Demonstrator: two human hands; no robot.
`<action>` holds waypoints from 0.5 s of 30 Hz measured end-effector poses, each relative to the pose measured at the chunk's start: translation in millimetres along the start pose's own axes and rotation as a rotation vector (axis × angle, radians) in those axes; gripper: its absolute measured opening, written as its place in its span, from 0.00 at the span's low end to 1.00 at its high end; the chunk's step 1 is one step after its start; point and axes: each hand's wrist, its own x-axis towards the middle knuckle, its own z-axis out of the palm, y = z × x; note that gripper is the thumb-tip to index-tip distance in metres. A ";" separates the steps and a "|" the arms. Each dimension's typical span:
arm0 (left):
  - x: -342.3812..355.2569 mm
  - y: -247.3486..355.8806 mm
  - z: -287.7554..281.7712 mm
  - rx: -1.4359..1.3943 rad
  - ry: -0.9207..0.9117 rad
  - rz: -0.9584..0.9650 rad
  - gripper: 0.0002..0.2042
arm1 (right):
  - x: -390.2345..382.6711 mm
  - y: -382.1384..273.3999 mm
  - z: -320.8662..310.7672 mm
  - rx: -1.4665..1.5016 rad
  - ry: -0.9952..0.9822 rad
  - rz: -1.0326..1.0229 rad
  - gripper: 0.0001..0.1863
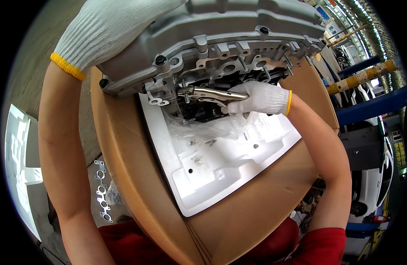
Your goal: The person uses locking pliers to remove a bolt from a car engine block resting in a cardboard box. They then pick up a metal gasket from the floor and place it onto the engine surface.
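Observation:
A silver aluminium engine head with its cover point(203, 24) spans the top of the view over a cardboard box. My gloved left hand point(111, 28) lies along its upper left, the fingertips out of frame. My gloved right hand point(256, 97) grips metal locking pliers point(205, 93), whose jaws are at a threaded stud point(186, 97) on the head's lower left. Behind the pliers are black engine parts point(199, 112). Below are crumpled clear plastic point(205, 130) and a white moulded foam tray point(221, 185) with a few small metal pieces in it.
The cardboard box point(117, 145) surrounds the tray. A metal gasket point(102, 190) lies outside it at lower left, near a bright white panel point(18, 163). At right are blue lift arms point(367, 106), a yellow post point(358, 77) and white cars point(367, 181).

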 end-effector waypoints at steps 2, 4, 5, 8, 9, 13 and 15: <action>1.4 -9.8 3.2 -0.099 -0.082 -0.030 0.24 | -14.5 -22.5 -15.9 -0.169 0.021 0.064 0.30; 2.6 -11.3 5.6 -0.192 -0.074 -0.024 0.23 | -27.1 -42.5 -26.3 -0.351 0.051 0.134 0.37; 0.1 -7.5 7.3 -0.189 -0.002 -0.005 0.23 | -32.6 -49.9 -28.7 -0.435 0.084 0.098 0.39; 8.9 8.8 1.3 0.061 0.004 -0.064 0.24 | -33.7 -59.8 -24.1 -0.534 0.153 0.166 0.37; 9.7 17.3 -2.9 0.065 0.000 -0.166 0.24 | -32.2 -57.9 -20.2 -0.546 0.176 0.139 0.36; 6.4 47.5 -7.3 -0.078 0.115 -0.378 0.25 | -17.7 -31.2 -3.4 -0.310 0.171 0.080 0.24; -12.4 31.6 -0.2 0.063 0.162 -0.060 0.26 | -5.8 -11.4 9.2 -0.149 0.166 0.079 0.18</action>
